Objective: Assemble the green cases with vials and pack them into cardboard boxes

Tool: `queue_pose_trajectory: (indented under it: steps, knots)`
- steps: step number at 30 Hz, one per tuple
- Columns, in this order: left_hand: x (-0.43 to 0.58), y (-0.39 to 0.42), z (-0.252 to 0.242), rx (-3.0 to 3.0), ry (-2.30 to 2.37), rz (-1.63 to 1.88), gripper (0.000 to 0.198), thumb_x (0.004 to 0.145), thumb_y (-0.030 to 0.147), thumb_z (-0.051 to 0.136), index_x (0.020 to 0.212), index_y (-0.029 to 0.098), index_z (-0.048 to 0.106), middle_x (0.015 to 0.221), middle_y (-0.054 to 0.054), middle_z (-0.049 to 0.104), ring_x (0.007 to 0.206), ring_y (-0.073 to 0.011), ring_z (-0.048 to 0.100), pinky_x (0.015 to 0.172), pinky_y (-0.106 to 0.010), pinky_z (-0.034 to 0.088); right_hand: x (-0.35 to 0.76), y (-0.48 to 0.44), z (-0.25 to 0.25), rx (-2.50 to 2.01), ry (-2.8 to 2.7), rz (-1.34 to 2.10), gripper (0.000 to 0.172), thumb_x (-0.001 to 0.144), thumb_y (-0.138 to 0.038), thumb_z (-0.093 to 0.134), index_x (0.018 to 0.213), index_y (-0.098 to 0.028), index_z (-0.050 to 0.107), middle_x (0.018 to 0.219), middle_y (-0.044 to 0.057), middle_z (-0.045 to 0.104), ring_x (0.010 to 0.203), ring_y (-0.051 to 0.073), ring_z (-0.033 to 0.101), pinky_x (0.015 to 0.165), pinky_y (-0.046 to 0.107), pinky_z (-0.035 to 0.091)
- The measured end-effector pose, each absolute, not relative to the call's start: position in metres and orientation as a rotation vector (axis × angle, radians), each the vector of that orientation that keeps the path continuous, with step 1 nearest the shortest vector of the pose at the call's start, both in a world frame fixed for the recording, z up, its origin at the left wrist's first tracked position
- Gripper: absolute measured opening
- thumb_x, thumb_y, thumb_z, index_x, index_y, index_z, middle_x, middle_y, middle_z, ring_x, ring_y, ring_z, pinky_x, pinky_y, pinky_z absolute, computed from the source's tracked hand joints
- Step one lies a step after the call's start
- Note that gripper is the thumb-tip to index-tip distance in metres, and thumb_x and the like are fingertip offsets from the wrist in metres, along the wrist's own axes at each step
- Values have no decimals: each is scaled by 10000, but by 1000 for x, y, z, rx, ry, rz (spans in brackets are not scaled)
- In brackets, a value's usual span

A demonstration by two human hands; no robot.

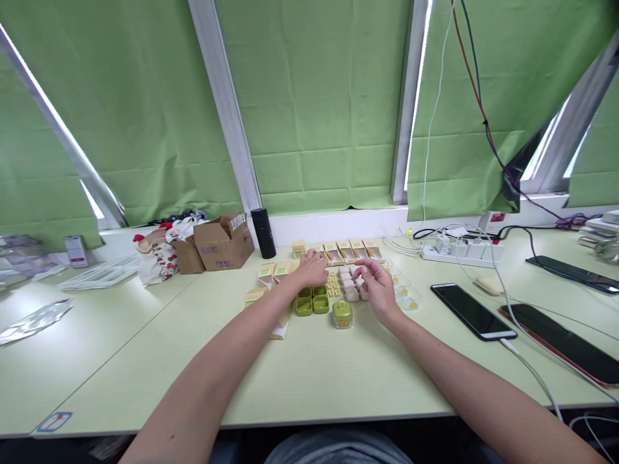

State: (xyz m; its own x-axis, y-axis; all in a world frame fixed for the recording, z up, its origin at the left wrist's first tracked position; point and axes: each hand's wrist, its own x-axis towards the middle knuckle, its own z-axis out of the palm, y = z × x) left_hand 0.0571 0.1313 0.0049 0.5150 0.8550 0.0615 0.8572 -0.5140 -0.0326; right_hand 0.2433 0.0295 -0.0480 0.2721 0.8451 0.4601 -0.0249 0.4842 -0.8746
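My left hand (312,269) reaches forward, knuckles up and fingers curled down over the row of small open yellow boxes (345,250) at the back of the desk. My right hand (374,283) hovers just right of it, fingers bent in a loose pinch above several pale pink blocks (349,283). Whether either hand holds anything is hidden. In front of the hands lie two green square lids (313,304) and a small clear case with a green top (342,314). Folded yellow cartons (271,272) lie to the left, clear plastic trays (409,295) to the right.
A brown cardboard box (223,242), a patterned bag (157,259) and a black cylinder (264,232) stand at back left. A white power strip (459,251) with cables sits at back right. Phones (471,311) on charging cables lie to the right.
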Motion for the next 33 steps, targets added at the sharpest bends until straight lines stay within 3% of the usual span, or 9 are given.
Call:
queue_pose_trajectory:
  steps: [12,19,23,26,33]
  knots:
    - [84,160,-18,-2669,-1660,135,360,963,332,504,1159,188,769,1449,-201,625,1476,-423,371,1233,-736,191,246,29,-46,-901,-1160,672,407,917,-607,656,1046,-225,714,793,39,700,662,180,553,569,294,439]
    - [64,171,-6,-2658,-1650,146,352,962,352,519,1180,218,761,1525,-175,572,1435,-403,414,1211,-673,286,246,28,-45,-900,-1188,650,435,923,-650,637,1034,-235,706,791,38,696,643,178,545,558,294,429]
    - [64,174,-11,-2672,-1664,154,422,1001,408,457,1262,232,739,1618,-157,510,1508,-408,361,1225,-679,279,245,27,-44,-898,-1202,646,443,930,-663,624,1035,-240,703,786,36,693,644,183,557,560,296,432]
    - [74,175,-19,-2667,-1691,154,465,1015,444,441,1324,236,719,1573,-174,567,1538,-425,332,1225,-711,258,245,26,-42,-891,-1205,668,425,929,-641,629,1034,-235,699,788,33,692,654,184,565,572,298,438]
    - [75,171,-12,-2643,-1671,59,396,1012,366,463,1221,206,761,1498,-188,624,1487,-439,393,1216,-722,247,245,25,-42,-887,-1209,711,406,907,-625,661,994,-232,716,790,36,697,656,190,576,577,305,444]
